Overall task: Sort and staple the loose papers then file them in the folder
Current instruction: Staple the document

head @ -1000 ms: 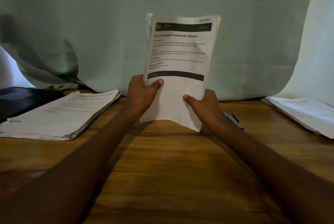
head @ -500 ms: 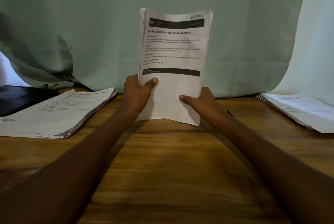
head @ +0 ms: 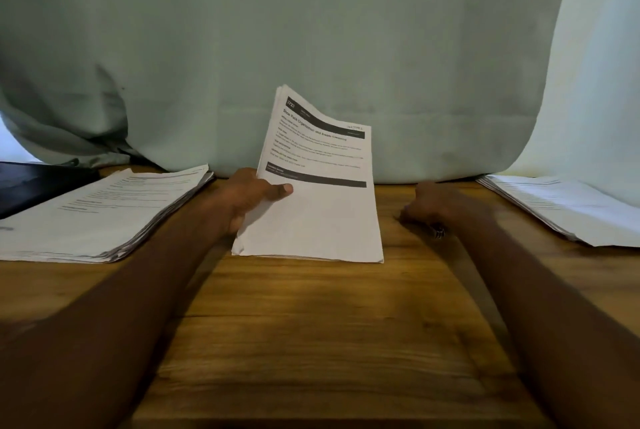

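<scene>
Three lots of paper sit on the wooden table, which runs back to a pale green cloth backdrop hanging behind it. The largest is the thick stack on the left, printed sheets lying flat with their edges slightly fanned, its far corner resting against a dark folder at the left edge; the folder lies flat, and I cannot tell whether anything is in it. On the far right, a thinner pile of papers lies flat under a white cloth, well apart from the rest. In the middle is the held sheaf of papers, a small bundle with its bottom edge down on the table and its top tilted up and away; the front page carries a black header band, the heading "Shoe Rack Organization and Insole Cleaning", a few short blocks of small text and a second black bar halfway down, with the lower half blank. The left hand grasps that sheaf at its left edge, thumb pressed across the front page and fingers behind. The right hand is off the paper, just to its right, curled into a fist low over the table; a small dark object peeks out beneath it, too blurred to name, and I cannot tell whether the hand grips it.
</scene>
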### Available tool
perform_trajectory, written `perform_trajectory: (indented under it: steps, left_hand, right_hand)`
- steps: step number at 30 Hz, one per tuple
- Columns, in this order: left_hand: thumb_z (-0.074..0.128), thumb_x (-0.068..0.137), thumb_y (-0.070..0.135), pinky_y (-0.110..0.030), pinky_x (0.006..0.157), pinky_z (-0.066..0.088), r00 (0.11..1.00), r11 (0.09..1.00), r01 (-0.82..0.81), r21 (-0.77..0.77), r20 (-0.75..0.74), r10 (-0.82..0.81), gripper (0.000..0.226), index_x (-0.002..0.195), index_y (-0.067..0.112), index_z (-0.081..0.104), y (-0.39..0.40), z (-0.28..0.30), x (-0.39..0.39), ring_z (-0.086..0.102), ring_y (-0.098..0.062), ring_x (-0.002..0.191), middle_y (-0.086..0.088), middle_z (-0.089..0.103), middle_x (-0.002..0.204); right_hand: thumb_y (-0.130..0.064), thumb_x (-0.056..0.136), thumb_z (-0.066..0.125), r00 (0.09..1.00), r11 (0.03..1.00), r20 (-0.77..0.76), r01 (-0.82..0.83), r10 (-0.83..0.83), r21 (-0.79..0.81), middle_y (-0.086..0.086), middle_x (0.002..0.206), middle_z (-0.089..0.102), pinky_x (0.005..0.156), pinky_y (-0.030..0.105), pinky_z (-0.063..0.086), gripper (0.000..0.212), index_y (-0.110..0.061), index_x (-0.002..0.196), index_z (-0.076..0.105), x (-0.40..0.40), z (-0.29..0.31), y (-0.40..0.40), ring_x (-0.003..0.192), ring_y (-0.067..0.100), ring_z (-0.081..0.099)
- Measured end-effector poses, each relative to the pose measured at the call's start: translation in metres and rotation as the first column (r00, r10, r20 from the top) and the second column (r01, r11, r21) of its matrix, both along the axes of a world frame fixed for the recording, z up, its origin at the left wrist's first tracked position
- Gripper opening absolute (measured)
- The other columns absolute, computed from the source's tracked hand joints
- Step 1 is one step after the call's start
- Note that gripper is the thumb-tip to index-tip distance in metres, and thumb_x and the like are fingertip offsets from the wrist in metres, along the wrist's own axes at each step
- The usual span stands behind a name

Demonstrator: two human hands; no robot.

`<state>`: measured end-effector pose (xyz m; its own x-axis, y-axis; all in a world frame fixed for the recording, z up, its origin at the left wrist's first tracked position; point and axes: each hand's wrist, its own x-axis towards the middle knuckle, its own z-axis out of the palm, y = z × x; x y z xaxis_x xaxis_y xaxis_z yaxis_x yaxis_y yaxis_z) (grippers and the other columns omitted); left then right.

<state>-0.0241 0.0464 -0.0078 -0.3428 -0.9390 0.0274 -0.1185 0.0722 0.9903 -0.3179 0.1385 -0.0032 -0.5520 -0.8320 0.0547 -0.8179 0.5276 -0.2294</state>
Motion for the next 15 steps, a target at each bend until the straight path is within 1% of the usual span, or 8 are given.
perform_trajectory:
  steps: [3,4,6,8,10,12,14,15]
  left_hand:
    - [0.099,0.055,0.024,-0.051,0.109,0.047,0.994,0.993,0.111,0.029,0.01,-0.111,0.072,0.121,0.015,0.072,-0.005,-0.004,0.001,0.067,-0.03,0.114,-0.005,0.076,0.117]
    - [0.098,0.059,0.021,-0.05,0.113,0.042,0.989,0.989,0.149,0.025,0.012,-0.149,0.064,0.118,0.016,0.073,-0.003,-0.005,0.0,0.065,-0.029,0.118,-0.003,0.076,0.116]
    - [0.084,0.079,0.006,-0.047,0.117,0.039,0.979,0.981,0.196,0.018,0.047,-0.196,0.038,0.113,0.019,0.073,0.001,-0.005,-0.002,0.062,-0.026,0.122,0.0,0.076,0.115]
    - [0.078,0.083,0.001,-0.046,0.116,0.04,0.964,0.967,0.256,0.014,0.067,-0.256,0.041,0.119,0.02,0.072,0.004,-0.006,-0.003,0.061,-0.025,0.124,-0.001,0.075,0.12]
    - [0.078,0.083,0.001,-0.043,0.115,0.041,0.942,0.947,0.32,0.004,0.104,-0.319,0.048,0.125,0.021,0.07,0.007,-0.006,-0.002,0.062,-0.022,0.123,0.002,0.075,0.121]
    - [0.077,0.084,0.002,-0.04,0.112,0.043,0.928,0.938,0.347,0.017,0.14,-0.346,0.043,0.121,0.023,0.071,0.01,-0.005,-0.002,0.065,-0.017,0.116,0.006,0.077,0.114]
    - [0.075,0.085,0.001,-0.038,0.107,0.046,0.906,0.92,0.391,0.036,0.16,-0.392,0.038,0.116,0.024,0.072,0.015,-0.003,-0.003,0.068,-0.014,0.11,0.008,0.078,0.11]
    - [0.075,0.085,0.001,-0.036,0.105,0.048,0.898,0.913,0.407,0.03,0.171,-0.406,0.039,0.116,0.025,0.071,0.016,-0.002,-0.002,0.069,-0.012,0.108,0.008,0.077,0.111]
  right_hand:
    - [-0.034,0.087,0.074,0.999,0.995,-0.033,-0.031,0.028,-0.1,0.007,0.091,0.063,0.065,0.033,0.051,0.026,-0.015,0.093,0.057,-0.004,-0.01,-0.009,0.078,0.021,0.061]
    - [-0.03,0.087,0.072,0.999,0.985,0.002,-0.035,0.036,-0.167,0.008,0.091,0.064,0.069,0.035,0.055,0.023,-0.014,0.095,0.059,-0.006,-0.011,-0.011,0.079,0.022,0.062]
    - [-0.021,0.094,0.063,0.972,0.922,0.223,0.016,0.076,-0.387,0.011,0.096,0.066,0.077,0.041,0.058,0.014,-0.01,0.103,0.062,-0.007,-0.005,-0.012,0.083,0.025,0.063]
    - [-0.015,0.099,0.051,0.861,0.788,0.477,0.166,0.177,-0.593,0.014,0.103,0.066,0.083,0.047,0.058,0.021,-0.007,0.114,0.065,-0.007,0.008,-0.013,0.089,0.029,0.063]
    - [-0.015,0.102,0.047,0.748,0.686,0.603,0.286,0.277,-0.67,0.011,0.096,0.065,0.075,0.042,0.056,0.027,-0.005,0.119,0.066,-0.006,0.022,-0.01,0.087,0.028,0.064]
    - [-0.026,0.102,0.051,0.82,0.622,0.494,0.233,0.288,-0.748,0.007,0.099,0.065,0.074,0.035,0.053,0.027,-0.01,0.116,0.066,-0.005,0.025,-0.008,0.084,0.021,0.062]
    - [-0.049,0.096,0.06,0.958,0.603,0.182,0.012,0.222,-0.798,0.005,0.102,0.061,0.076,0.032,0.05,0.033,-0.019,0.107,0.065,-0.006,0.02,-0.007,0.083,0.017,0.059]
    - [-0.058,0.091,0.063,0.98,0.604,0.029,-0.097,0.196,-0.791,0.003,0.103,0.058,0.077,0.032,0.049,0.038,-0.023,0.105,0.064,-0.004,0.019,-0.006,0.084,0.016,0.057]
